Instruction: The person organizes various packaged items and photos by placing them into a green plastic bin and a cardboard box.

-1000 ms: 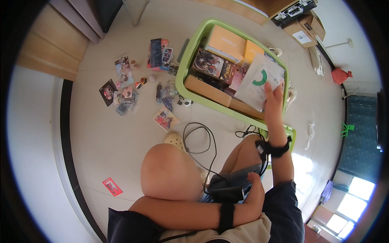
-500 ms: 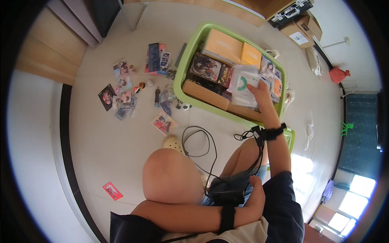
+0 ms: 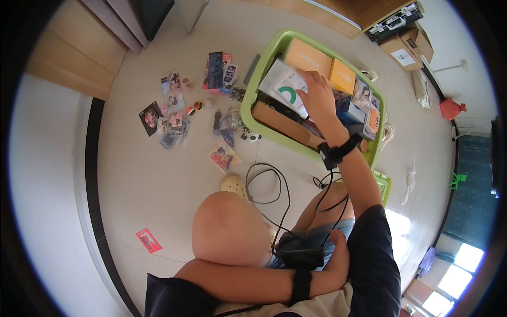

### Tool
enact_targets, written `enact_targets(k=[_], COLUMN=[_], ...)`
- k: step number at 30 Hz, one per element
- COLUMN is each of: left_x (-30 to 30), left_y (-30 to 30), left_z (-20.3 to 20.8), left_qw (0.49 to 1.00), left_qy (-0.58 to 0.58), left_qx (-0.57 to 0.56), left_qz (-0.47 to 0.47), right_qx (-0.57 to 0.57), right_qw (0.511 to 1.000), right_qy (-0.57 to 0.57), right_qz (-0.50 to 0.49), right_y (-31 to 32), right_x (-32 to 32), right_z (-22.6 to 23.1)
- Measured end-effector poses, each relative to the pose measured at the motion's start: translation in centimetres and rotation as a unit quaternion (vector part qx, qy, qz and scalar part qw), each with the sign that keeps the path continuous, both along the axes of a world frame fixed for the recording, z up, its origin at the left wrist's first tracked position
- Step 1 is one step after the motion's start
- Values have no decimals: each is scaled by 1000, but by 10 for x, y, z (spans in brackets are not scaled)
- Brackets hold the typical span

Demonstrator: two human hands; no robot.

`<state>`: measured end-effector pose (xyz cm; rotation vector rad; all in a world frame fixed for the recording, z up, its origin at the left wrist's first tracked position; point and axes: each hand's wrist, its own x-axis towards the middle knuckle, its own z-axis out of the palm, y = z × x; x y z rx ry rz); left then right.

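Observation:
My right hand (image 3: 318,95) reaches into a green plastic storage bin (image 3: 246,108) and grips the right side of a flat white packet (image 3: 285,87) with a green arc on it. The packet lies over the left part of the bin's contents, covering what is beneath. Around it are a large pale orange box (image 3: 308,55), a smaller yellow-orange box (image 3: 342,75) and a long brown cardboard box (image 3: 280,121). My left forearm rests across my lap. My left hand (image 3: 338,259) is tucked by my right elbow with its thumb up, its other fingers mostly hidden.
Printed cards (image 3: 172,90), small round tins (image 3: 198,105) and clear bags (image 3: 226,126) are spread on the floor left of the bin. A black cable (image 3: 282,185) loops before my knees. One red card (image 3: 149,240) lies far left. A cardboard box (image 3: 404,50) stands at back right.
My right hand has moved left with the white packet, from the bin's middle to its left part. A dark blue box shows where the packet was. My left hand stays in place.

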<state>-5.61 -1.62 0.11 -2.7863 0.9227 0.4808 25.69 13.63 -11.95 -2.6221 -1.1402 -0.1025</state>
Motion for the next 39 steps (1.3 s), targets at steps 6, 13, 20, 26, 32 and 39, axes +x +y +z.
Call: enact_targets(k=[6,13,20,26,32,39], left_x=[8,5,7,20,1,-59], left_y=[10,5,0,-7,21,123], left_z=[17,8,2,8,-11,-36], left_qw=[999,999,999,1000,995,918], left_qy=[21,14,25,23,2,-41], left_qx=[-2,-1,-7,14,-55,-252], left_qz=[-43,-49,-22,2,87,304], right_qx=[-23,-104,-46,2,-34,-106], right_qw=[989,987,990,985,986,972], right_qy=[125,-31,4,64,75,-9], right_qz=[73,116,132,158,143,208], right_y=[-17,-13,-7,0,-2,-39], right_x=[-4,-1,-6,2,-22,-33], right_z=[-17,-20,-21,-12,-20,4])
